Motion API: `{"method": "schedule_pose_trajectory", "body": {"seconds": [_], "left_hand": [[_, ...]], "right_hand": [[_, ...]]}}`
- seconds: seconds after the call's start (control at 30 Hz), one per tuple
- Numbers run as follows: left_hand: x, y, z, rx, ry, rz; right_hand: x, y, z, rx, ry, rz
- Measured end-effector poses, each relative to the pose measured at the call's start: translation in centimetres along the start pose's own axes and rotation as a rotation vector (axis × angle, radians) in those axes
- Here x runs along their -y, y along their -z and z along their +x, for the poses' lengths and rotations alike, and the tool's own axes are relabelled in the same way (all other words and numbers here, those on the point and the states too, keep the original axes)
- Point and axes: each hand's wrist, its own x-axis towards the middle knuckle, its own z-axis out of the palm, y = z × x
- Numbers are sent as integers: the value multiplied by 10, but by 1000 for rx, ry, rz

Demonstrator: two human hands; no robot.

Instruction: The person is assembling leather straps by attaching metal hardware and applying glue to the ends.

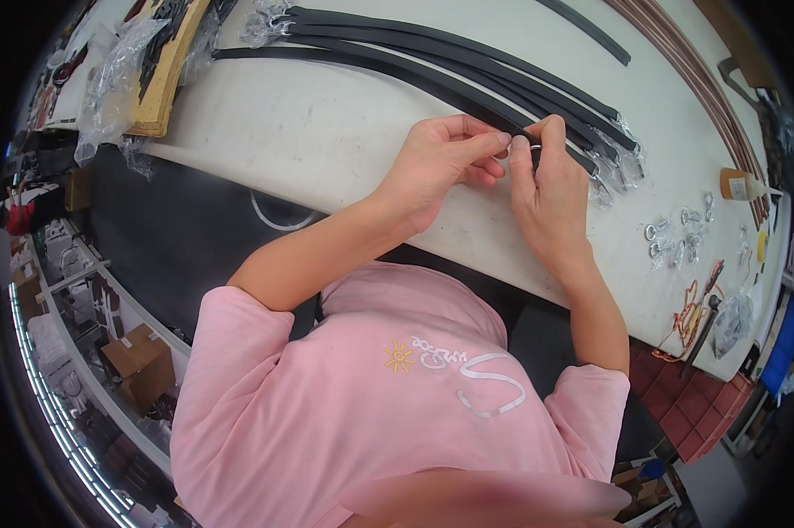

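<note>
My left hand (450, 167) and my right hand (551, 189) meet above the white table, thumbs and forefingers pinched close together. Between them is the near end of a black strap (362, 62), which runs off to the upper left. A small shiny metal piece (536, 147) shows by my right fingertips; its exact shape is partly hidden. Just beyond my hands lies a bundle of similar black straps (467, 48). Metal fittings in clear plastic wrap (621, 163) sit at the bundle's right end.
Several wrapped metal clasps (678, 238) lie to the right, near a bottle of amber liquid (738, 185) and tools with orange cord (696, 312). Long brown strips (705, 79) run along the far right. A yellow-edged box (164, 79) with plastic wrap stands at the upper left.
</note>
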Motion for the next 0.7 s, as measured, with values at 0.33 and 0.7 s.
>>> {"method": "schedule_pose_trajectory", "body": {"seconds": [0.33,0.7], "left_hand": [[6,-4,2,-68,9,-15],[1,1,-6,-27,-70,147]], "right_hand": [[1,0,-2,28,94,-158],[-8,20,6,316,-354,496]]}}
